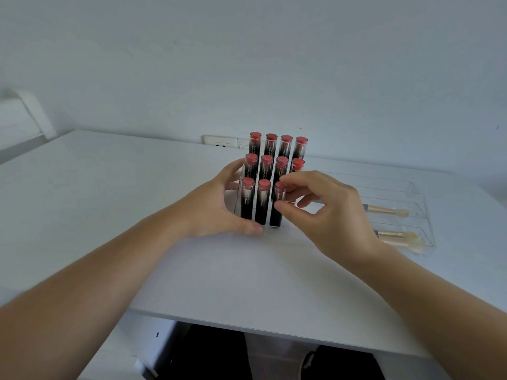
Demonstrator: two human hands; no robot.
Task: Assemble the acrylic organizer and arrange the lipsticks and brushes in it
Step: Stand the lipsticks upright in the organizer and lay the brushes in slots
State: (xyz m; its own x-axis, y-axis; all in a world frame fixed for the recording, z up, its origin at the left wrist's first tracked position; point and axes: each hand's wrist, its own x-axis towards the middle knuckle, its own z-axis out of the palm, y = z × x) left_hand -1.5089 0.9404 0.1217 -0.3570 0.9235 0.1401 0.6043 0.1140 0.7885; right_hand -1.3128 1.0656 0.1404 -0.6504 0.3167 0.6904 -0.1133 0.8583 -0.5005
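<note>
A clear stepped acrylic organizer (239, 196) stands mid-table with several black lipsticks with red tops upright in three rows. My left hand (219, 204) grips the organizer's left side and front corner. My right hand (326, 207) pinches the third lipstick (277, 212) of the front row between thumb and fingers. The right end of the front row is hidden behind that hand. At the right lies a clear acrylic tray (419, 212) with dividers, holding cream-bristled brushes (386, 209) with gold handles.
The white table's front edge (247, 327) runs close to me. A wall socket (219, 140) sits behind the organizer on the white wall. Dark shoes and floor show under the table.
</note>
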